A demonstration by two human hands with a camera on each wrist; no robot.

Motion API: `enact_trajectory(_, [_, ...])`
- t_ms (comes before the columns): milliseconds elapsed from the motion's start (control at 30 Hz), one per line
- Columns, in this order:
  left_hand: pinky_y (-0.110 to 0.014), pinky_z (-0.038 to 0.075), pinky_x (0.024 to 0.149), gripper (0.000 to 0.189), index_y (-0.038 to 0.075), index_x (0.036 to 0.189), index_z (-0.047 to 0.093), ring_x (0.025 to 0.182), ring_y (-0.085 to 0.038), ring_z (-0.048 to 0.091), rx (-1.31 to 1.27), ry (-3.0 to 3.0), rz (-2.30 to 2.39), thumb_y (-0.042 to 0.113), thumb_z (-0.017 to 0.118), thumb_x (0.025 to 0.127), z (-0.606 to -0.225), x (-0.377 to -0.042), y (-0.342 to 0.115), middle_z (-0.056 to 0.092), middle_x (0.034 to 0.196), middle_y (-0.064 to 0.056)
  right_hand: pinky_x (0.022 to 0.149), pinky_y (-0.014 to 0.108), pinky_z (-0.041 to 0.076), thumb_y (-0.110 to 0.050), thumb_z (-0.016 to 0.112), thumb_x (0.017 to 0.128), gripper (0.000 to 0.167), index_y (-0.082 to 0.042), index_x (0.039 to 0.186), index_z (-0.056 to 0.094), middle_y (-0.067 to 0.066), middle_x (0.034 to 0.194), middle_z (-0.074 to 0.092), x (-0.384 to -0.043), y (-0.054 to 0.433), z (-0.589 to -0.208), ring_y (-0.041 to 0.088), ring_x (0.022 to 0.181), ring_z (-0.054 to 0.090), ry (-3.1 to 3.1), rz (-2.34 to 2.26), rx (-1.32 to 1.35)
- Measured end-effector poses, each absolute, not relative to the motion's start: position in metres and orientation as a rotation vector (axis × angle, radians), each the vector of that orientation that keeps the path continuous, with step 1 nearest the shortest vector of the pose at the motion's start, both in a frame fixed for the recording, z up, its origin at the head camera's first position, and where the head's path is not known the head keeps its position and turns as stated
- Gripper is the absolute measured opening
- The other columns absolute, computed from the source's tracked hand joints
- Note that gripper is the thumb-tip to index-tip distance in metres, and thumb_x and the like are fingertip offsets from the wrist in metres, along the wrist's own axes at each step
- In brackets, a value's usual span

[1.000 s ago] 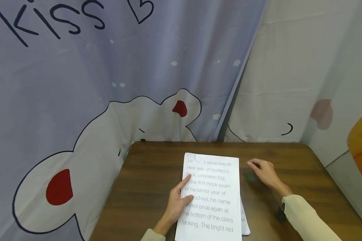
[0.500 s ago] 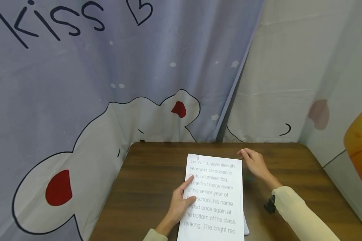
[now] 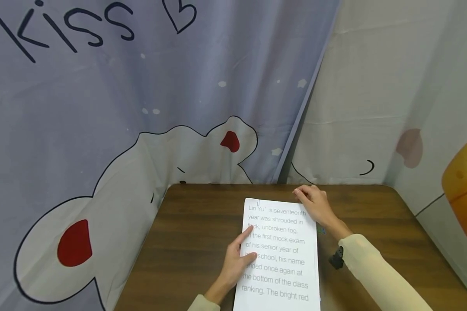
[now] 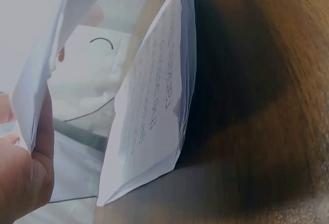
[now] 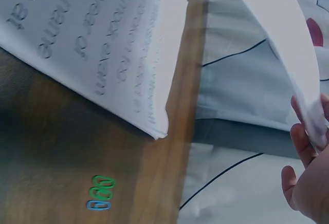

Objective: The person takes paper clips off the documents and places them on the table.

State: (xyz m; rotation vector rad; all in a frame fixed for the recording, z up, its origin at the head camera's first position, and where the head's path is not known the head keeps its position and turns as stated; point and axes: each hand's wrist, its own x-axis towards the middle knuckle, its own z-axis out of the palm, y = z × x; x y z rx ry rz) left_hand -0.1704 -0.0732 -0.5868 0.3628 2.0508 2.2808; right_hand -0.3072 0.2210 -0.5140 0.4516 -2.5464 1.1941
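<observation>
My left hand (image 3: 235,263) grips a sheaf of printed sheets (image 3: 280,255) by its left edge, raised off the table. In the left wrist view its fingers curl round the paper's edge. A small paper clip (image 3: 258,202) sits on the sheaf's top edge, left of middle. My right hand (image 3: 315,207) is at the sheaf's top right corner with bent fingers; in the right wrist view fingers (image 5: 302,144) show beside the paper. I cannot tell whether they pinch anything. Another printed stack (image 4: 149,106) lies on the table beneath, mostly hidden in the head view.
Three paper clips, two green (image 5: 103,182) and one blue (image 5: 98,205), lie on the brown wooden table (image 3: 190,237) right of the lower stack. A patterned curtain (image 3: 198,77) hangs behind the table's far edge.
My right hand has moved left and away from me, from beside the sheaf to its top right corner. The left hand has shifted slightly right with the sheaf, covering more of the lower stack.
</observation>
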Motion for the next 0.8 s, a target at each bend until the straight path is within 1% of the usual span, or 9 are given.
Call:
enact_trajectory(100, [-0.015,0.045,0.111,0.085,0.007,0.161,0.044,0.154,-0.034,0.039,0.374,2.053,2.281,-0.018,0.061,0.081,-0.588,-0.171,-0.071,0.033,0.171,-0.018,0.097,0.048,0.032,-0.032,0.061,0.108,0.03,-0.008,0.109,0.078,0.007,0.097,0.075,-0.309,0.216,-0.508,0.023,0.095,0.057,-2.531,1.164,0.502])
enact_trajectory(200, [-0.016,0.046,0.111,0.086,0.009,0.161,0.045,0.153,-0.033,0.041,0.353,2.044,2.277,-0.018,0.061,0.081,-0.588,-0.173,-0.07,0.033,0.172,-0.016,0.1,0.05,0.028,-0.031,0.063,0.107,0.028,-0.008,0.111,0.078,0.008,0.098,0.077,-0.311,0.211,-0.503,0.023,0.096,0.058,-2.533,1.142,0.547])
enact_trajectory(367, [-0.018,0.05,0.107,0.087,0.015,0.161,0.047,0.145,-0.029,0.05,0.281,2.029,2.266,-0.018,0.061,0.082,-0.586,-0.171,-0.065,0.038,0.17,-0.01,0.105,0.05,0.028,-0.032,0.067,0.105,0.025,-0.011,0.112,0.078,0.005,0.102,0.077,-0.313,0.201,-0.5,0.023,0.098,0.061,-2.546,1.185,0.53])
enact_trajectory(467, [-0.017,0.048,0.109,0.086,0.013,0.161,0.046,0.147,-0.03,0.048,0.275,2.027,2.264,-0.017,0.062,0.081,-0.586,-0.17,-0.062,0.038,0.17,-0.011,0.107,0.051,0.028,-0.032,0.069,0.104,0.023,-0.012,0.111,0.078,0.003,0.103,0.076,-0.313,0.195,-0.5,0.023,0.099,0.062,-2.549,1.195,0.522])
enact_trajectory(600, [-0.015,0.045,0.111,0.085,0.009,0.161,0.045,0.151,-0.03,0.044,0.304,2.041,2.266,-0.017,0.062,0.081,-0.586,-0.172,-0.06,0.036,0.171,-0.014,0.106,0.049,0.029,-0.032,0.071,0.103,0.02,-0.015,0.11,0.078,0.0,0.102,0.076,-0.312,0.189,-0.498,0.02,0.097,0.061,-2.546,1.178,0.549])
enact_trajectory(700, [-0.017,0.049,0.108,0.085,0.01,0.16,0.046,0.145,-0.03,0.051,0.303,2.041,2.272,-0.017,0.062,0.081,-0.585,-0.173,-0.057,0.039,0.169,-0.014,0.103,0.048,0.029,-0.03,0.072,0.102,0.017,-0.016,0.108,0.079,-0.001,0.101,0.078,-0.313,0.185,-0.497,0.019,0.096,0.061,-2.543,1.165,0.585])
enact_trajectory(800, [-0.022,0.054,0.103,0.085,0.013,0.16,0.047,0.135,-0.028,0.059,0.297,2.026,2.278,-0.016,0.062,0.082,-0.584,-0.174,-0.055,0.043,0.167,-0.012,0.1,0.048,0.028,-0.029,0.074,0.1,0.016,-0.016,0.108,0.079,-0.003,0.099,0.078,-0.314,0.18,-0.496,0.019,0.096,0.059,-2.559,1.153,0.616])
